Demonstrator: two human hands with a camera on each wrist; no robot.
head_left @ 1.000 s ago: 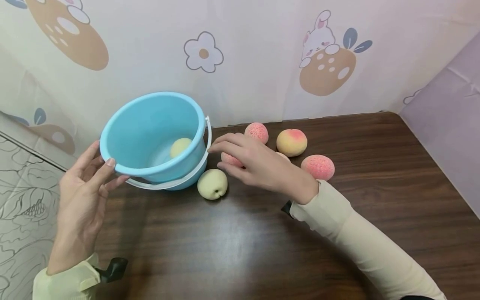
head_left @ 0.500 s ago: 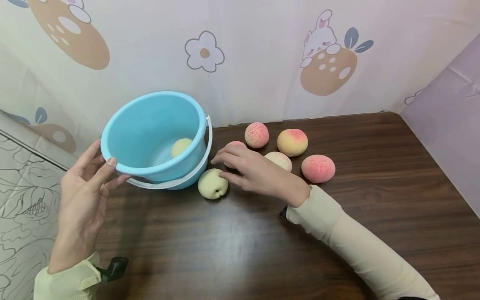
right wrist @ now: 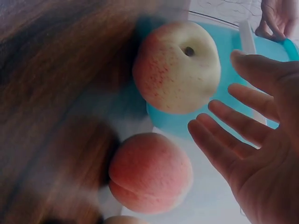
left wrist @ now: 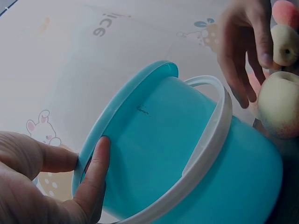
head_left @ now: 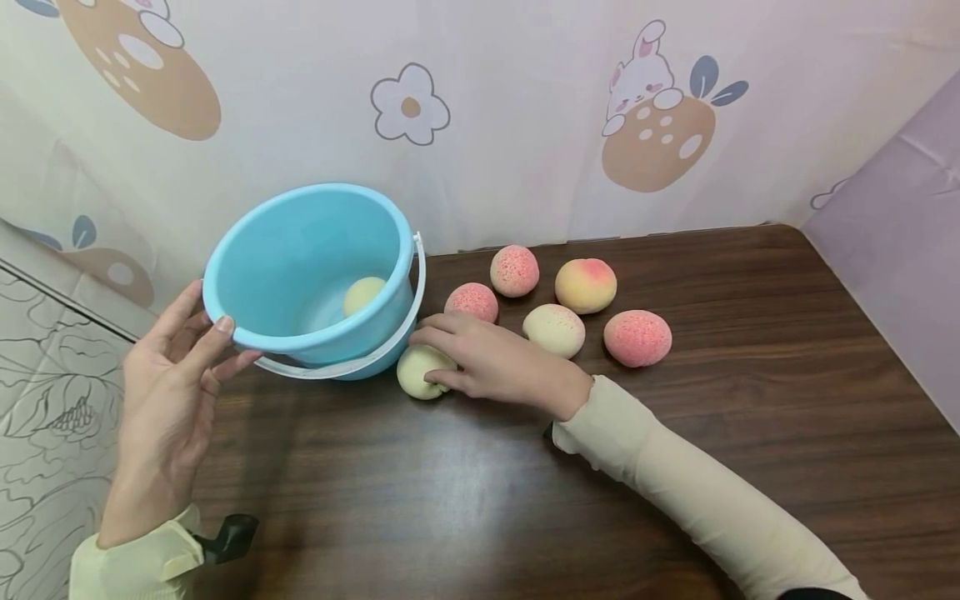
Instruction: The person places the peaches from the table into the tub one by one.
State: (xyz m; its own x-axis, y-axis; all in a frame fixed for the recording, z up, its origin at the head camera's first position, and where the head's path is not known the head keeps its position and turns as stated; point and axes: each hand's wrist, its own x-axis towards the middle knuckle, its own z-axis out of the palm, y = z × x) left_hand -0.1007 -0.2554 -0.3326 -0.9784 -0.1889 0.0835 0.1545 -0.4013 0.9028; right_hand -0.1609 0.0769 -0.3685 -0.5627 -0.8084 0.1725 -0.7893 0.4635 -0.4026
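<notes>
A light blue bucket (head_left: 300, 242) stands tilted at the left, with one pale peach (head_left: 363, 294) inside. My left hand (head_left: 165, 392) pinches its rim between thumb and fingers; the left wrist view shows this grip on the bucket wall (left wrist: 149, 135) closely. Beside the bucket's base sits another pale peach (head_left: 415, 381), flushed red on its lower side in the right wrist view. My right hand (head_left: 491, 358) hovers over this peach with loosely bent, spread fingers. A gap shows between fingers and peach (right wrist: 187, 70) in the right wrist view.
A white handle (head_left: 360, 362) hangs round the bucket's front. Several more peaches lie right of my hand: a pink one (head_left: 471, 300), a speckled one (head_left: 514, 271), a yellow one (head_left: 586, 285), a pale one (head_left: 555, 330). A patterned curtain (head_left: 510, 125) backs the wooden table (head_left: 465, 500).
My right hand has moved down and left from over the pink peach to the pale peach by the bucket, uncovering the others. The left hand and bucket stay put.
</notes>
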